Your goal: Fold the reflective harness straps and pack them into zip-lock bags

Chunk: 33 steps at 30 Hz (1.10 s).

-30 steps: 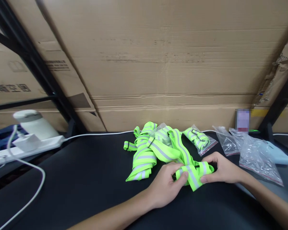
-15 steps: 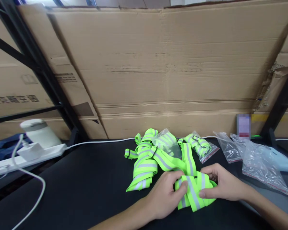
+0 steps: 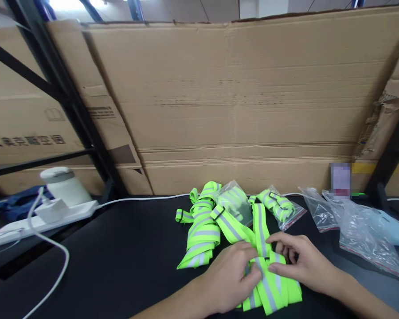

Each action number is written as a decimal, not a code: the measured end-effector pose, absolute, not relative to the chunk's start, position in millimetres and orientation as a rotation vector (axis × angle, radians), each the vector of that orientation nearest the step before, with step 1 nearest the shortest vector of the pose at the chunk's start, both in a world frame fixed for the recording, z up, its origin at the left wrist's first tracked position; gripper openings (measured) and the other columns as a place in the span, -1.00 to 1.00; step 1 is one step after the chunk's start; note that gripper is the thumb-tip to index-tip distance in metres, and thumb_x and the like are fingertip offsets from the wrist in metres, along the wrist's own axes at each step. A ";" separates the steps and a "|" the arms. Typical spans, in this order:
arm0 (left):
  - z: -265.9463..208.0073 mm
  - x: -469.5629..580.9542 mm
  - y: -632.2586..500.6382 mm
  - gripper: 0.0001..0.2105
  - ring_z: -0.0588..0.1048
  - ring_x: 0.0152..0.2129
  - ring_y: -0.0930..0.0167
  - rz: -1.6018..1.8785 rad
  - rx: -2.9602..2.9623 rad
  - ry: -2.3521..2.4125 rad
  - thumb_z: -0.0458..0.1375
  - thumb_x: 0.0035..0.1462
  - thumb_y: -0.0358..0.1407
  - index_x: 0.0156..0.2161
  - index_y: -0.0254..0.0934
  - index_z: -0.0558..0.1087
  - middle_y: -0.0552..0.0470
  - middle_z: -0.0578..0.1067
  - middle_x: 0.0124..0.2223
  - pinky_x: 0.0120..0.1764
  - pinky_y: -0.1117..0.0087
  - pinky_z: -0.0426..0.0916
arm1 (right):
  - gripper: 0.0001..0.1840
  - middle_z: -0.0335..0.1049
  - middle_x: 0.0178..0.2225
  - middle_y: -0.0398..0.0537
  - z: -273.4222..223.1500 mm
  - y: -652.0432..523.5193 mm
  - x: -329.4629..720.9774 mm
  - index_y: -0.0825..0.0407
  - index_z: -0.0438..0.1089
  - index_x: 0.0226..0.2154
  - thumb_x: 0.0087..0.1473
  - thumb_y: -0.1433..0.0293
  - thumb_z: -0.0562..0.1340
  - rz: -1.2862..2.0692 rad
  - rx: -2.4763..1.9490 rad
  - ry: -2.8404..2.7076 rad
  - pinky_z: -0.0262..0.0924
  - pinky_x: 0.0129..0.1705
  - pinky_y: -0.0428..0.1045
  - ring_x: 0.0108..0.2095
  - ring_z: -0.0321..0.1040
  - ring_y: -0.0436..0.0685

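A fluorescent yellow-green reflective strap (image 3: 268, 290) with grey stripes lies folded in a flat bundle near the front of the black table. My left hand (image 3: 234, 277) grips its left edge, thumb on top and the other fingers partly hidden. At the bundle's right side is my right hand (image 3: 297, 261), thumb and index finger spread, the thumb tip by the strap's surface. From the bundle, strap lengths run up to a black buckle (image 3: 219, 213). A wrapped reflective strap bundle (image 3: 203, 228) lies to the left. Behind are two bagged straps, one in a clear bag (image 3: 234, 201), another in a zip bag (image 3: 279, 207).
Clear plastic bags (image 3: 369, 239) lie at right, partly over a light blue object (image 3: 397, 228). At left a white power strip (image 3: 66, 217) with a cable sits by a white lidded container (image 3: 66, 188). A cardboard wall (image 3: 232, 97) and black frame (image 3: 69, 106) stand behind.
My right hand has let go of the bundle's right edge and its thumb and index finger have spread, higher over the strap. The bundle now lies flatter and lower in view. The view has tilted slightly.
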State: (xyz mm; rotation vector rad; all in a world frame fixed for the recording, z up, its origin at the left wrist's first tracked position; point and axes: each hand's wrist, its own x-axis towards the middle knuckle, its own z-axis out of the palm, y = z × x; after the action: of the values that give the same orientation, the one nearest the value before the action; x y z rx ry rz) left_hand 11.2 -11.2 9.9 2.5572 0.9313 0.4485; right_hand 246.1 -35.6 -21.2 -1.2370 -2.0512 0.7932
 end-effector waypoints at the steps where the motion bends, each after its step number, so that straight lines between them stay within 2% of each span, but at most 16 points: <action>1: 9.0 10.6 -12.2 -0.86 0.44 -0.44 0.38 0.444 2.613 0.953 0.01 0.15 -0.36 -0.45 -0.24 0.25 0.06 0.39 -0.41 -0.36 0.39 0.24 | -0.53 0.29 -0.45 -0.23 -23.1 -35.2 245.4 -0.07 0.42 0.01 0.14 0.05 0.36 0.784 -1.241 -2.044 0.15 -0.46 -0.11 -0.49 0.21 0.01; 4: 4.9 8.4 -15.7 -0.88 0.50 -0.42 0.33 0.433 2.767 1.002 0.02 0.19 -0.34 -0.26 -0.24 0.40 0.00 0.48 -0.30 -0.39 0.35 0.28 | -0.68 0.38 -0.33 -0.11 -24.1 -35.6 242.6 -0.07 0.45 -0.08 0.21 0.10 0.32 0.543 -1.181 -2.114 0.25 -0.36 -0.07 -0.38 0.32 0.06; 6: 3.3 6.3 -16.4 -0.87 0.52 -0.45 0.31 0.479 2.854 1.002 0.04 0.20 -0.32 -0.22 -0.24 0.44 0.01 0.51 -0.33 -0.43 0.33 0.27 | -0.76 0.41 -0.21 0.00 -21.6 -37.1 240.2 -0.06 0.50 -0.15 0.29 0.16 0.25 0.348 -1.069 -2.190 0.29 -0.26 -0.03 -0.28 0.37 0.11; 10: 15.7 -2.1 -6.2 -0.83 0.45 -0.53 0.32 0.891 3.027 0.957 0.08 0.22 -0.27 -0.39 -0.22 0.43 0.03 0.45 -0.49 -0.44 0.31 0.25 | -0.66 0.48 -0.25 -0.01 -15.3 -40.3 236.8 -0.05 0.56 -0.19 0.40 0.18 0.11 0.278 -0.881 -2.354 0.29 -0.22 -0.01 -0.27 0.43 0.12; 11: 22.5 -5.5 -0.6 -0.83 0.46 -0.48 0.29 1.024 3.036 0.985 0.08 0.23 -0.26 -0.37 -0.22 0.44 0.01 0.47 -0.46 -0.38 0.28 0.29 | -0.63 0.51 -0.24 0.00 -14.6 -40.8 236.6 -0.05 0.56 -0.16 0.37 0.11 0.13 0.287 -0.866 -2.381 0.29 -0.22 0.01 -0.27 0.44 0.14; 13: 37.1 -13.9 14.2 -0.83 0.49 -0.30 0.22 1.204 2.977 1.157 0.05 0.27 -0.26 -0.23 -0.25 0.48 -0.07 0.55 -0.28 -0.21 0.20 0.34 | -0.49 0.54 -0.19 0.05 -15.1 -41.0 236.8 -0.03 0.55 -0.08 0.26 -0.07 0.18 0.274 -0.848 -2.428 0.29 -0.21 0.05 -0.27 0.46 0.20; 15: 47.5 -23.7 31.8 -0.77 0.49 -0.16 0.15 1.180 2.901 1.379 0.03 0.30 -0.23 -0.10 -0.28 0.48 -0.14 0.55 -0.15 -0.05 0.09 0.33 | -0.40 0.55 -0.16 0.08 -18.1 -40.2 237.4 -0.02 0.54 -0.05 0.16 -0.14 0.22 0.237 -0.838 -2.474 0.28 -0.22 0.08 -0.27 0.47 0.23; 17: 49.6 -33.4 49.5 -0.65 0.47 -0.09 0.09 1.027 2.796 1.553 0.10 0.27 -0.09 0.01 -0.30 0.46 -0.17 0.52 -0.07 -0.01 0.04 0.34 | -0.45 0.56 -0.15 0.08 -22.7 -38.9 237.7 -0.03 0.53 -0.05 0.18 -0.10 0.23 0.208 -0.851 -2.514 0.27 -0.22 0.07 -0.26 0.48 0.24; 19: 44.1 -41.0 64.3 -0.59 0.47 -0.11 0.06 0.867 2.686 1.630 0.19 0.19 -0.01 -0.04 -0.30 0.50 -0.16 0.52 -0.12 -0.03 0.03 0.36 | -0.48 0.57 -0.14 0.08 -27.2 -37.4 237.6 -0.05 0.53 -0.04 0.24 -0.07 0.18 0.192 -0.861 -2.523 0.27 -0.21 0.07 -0.24 0.49 0.23; 21: 35.6 -44.8 74.8 -0.68 0.48 -0.15 0.11 0.741 2.642 1.549 0.20 0.18 -0.06 -0.14 -0.29 0.54 -0.12 0.50 -0.17 -0.05 0.07 0.36 | -0.40 0.57 -0.14 0.10 -29.9 -36.1 237.0 -0.06 0.53 -0.01 0.28 -0.13 0.08 0.192 -0.841 -2.510 0.28 -0.20 0.06 -0.23 0.50 0.24; 24: 27.6 -42.7 83.2 -0.75 0.48 -0.20 0.17 0.744 2.582 1.450 0.20 0.18 -0.13 -0.19 -0.28 0.53 -0.09 0.51 -0.18 -0.07 0.12 0.36 | -0.25 0.59 -0.15 0.11 -30.1 -35.4 236.0 -0.05 0.49 0.06 0.27 -0.22 -0.05 0.231 -0.773 -2.494 0.31 -0.18 0.05 -0.22 0.51 0.24; 30: 38.9 -21.0 91.2 -0.88 0.47 -0.14 0.20 0.939 2.617 1.330 0.09 0.23 -0.30 -0.25 -0.24 0.47 -0.04 0.54 -0.16 0.00 0.12 0.32 | -0.33 0.58 -0.16 0.07 -34.5 -36.6 233.0 -0.13 0.47 0.08 0.36 -0.11 -0.14 0.074 -0.707 -2.527 0.31 -0.24 0.03 -0.26 0.50 0.21; 33: 45.4 -6.1 94.2 -0.82 0.48 -0.15 0.20 0.916 2.637 1.341 0.00 0.21 -0.44 -0.22 -0.25 0.45 -0.06 0.55 -0.17 -0.03 0.12 0.34 | -0.35 0.57 -0.17 0.05 -41.1 -35.9 230.3 -0.16 0.46 0.09 0.38 -0.09 -0.16 0.004 -0.696 -2.516 0.31 -0.24 0.02 -0.25 0.50 0.20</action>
State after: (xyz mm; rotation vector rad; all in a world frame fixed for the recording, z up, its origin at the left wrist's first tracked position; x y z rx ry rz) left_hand -6.1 94.2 45.4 2.6368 1.3406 0.9162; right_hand 230.3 -35.9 -41.1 -0.6962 -2.5156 0.0041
